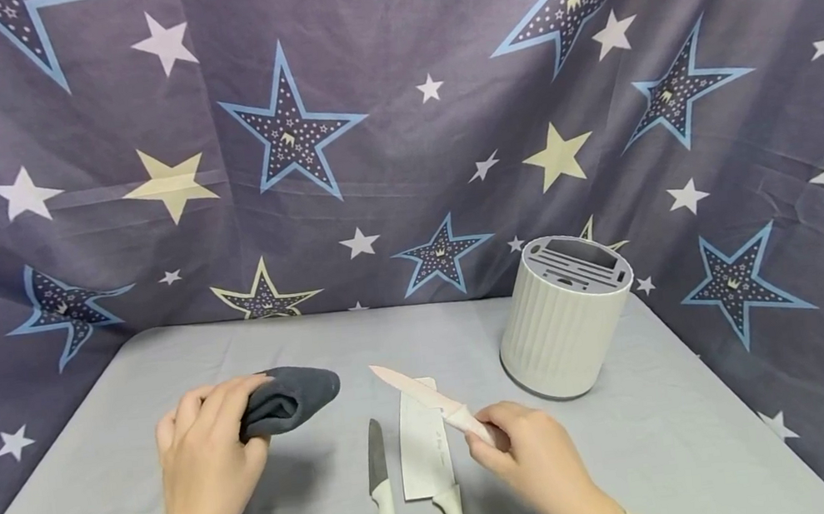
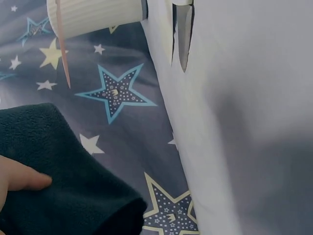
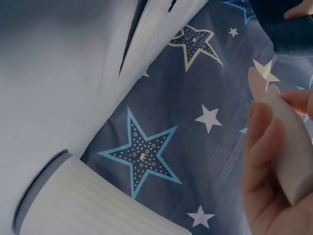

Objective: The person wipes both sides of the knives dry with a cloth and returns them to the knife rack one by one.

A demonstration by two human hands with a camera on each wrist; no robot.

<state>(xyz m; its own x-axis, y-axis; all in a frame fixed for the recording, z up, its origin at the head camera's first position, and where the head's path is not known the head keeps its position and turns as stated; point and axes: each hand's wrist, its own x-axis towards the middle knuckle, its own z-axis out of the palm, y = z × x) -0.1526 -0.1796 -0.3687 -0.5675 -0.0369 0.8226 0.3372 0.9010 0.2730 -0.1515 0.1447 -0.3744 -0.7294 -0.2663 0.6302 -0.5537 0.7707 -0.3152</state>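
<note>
My left hand [image 1: 210, 458] grips a folded dark grey cloth [image 1: 290, 400] above the left part of the table. In the left wrist view the cloth [image 2: 54, 166] hangs in front of a finger and thumb partly out of frame. My right hand [image 1: 542, 461] holds a small knife by its white handle, its pinkish blade [image 1: 414, 387] pointing up and left toward the cloth, apart from it. The right wrist view shows fingers curled round the white handle [image 3: 288, 147]. Below, on the table, lie a cleaver [image 1: 425, 448] and, left of it, a knife with a dark blade [image 1: 376, 453].
A ribbed white knife block [image 1: 565, 320] with a grey slotted top stands at the back right of the grey-covered table [image 1: 189, 356]. Behind and beside the table hangs a dark curtain [image 1: 387, 159] printed with stars.
</note>
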